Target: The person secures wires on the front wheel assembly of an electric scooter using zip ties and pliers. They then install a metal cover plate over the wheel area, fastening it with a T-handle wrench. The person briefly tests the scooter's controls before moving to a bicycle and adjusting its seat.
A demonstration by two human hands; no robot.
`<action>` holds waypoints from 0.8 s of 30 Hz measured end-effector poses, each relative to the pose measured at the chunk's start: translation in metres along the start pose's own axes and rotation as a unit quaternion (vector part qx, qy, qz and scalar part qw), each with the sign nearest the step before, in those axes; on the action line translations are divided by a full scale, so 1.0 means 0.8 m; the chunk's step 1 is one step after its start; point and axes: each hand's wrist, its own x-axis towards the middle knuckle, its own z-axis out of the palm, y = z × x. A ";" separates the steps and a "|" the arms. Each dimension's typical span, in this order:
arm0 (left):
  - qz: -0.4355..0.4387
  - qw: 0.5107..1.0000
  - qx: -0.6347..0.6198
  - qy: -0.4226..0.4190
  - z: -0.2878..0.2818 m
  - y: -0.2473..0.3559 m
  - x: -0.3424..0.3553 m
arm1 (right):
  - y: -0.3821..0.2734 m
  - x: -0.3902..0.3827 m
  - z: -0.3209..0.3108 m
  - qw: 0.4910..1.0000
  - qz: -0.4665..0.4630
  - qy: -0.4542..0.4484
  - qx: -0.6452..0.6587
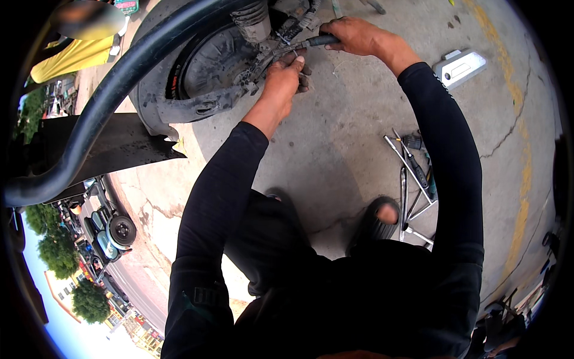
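Black-sleeved forearms rising upper centre: left hand (286, 73) pinching wiring at the wheel hub (218, 60), right hand (353, 36) gripping a black hose (311, 42) (hand tools (414, 179) lying centre right).

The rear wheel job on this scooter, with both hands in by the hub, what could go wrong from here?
1. The right hand grips a black tool handle; a slip could drive knuckles into the hub.
2. The left hand fingers sit among greasy parts and may get pinched.
3. Loose tools lie beside the foot, a trip risk.
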 end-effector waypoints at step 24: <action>-0.018 0.996 0.076 -0.049 -0.016 0.007 -0.008 | -0.040 -0.024 -0.003 0.990 0.081 0.024 -0.110</action>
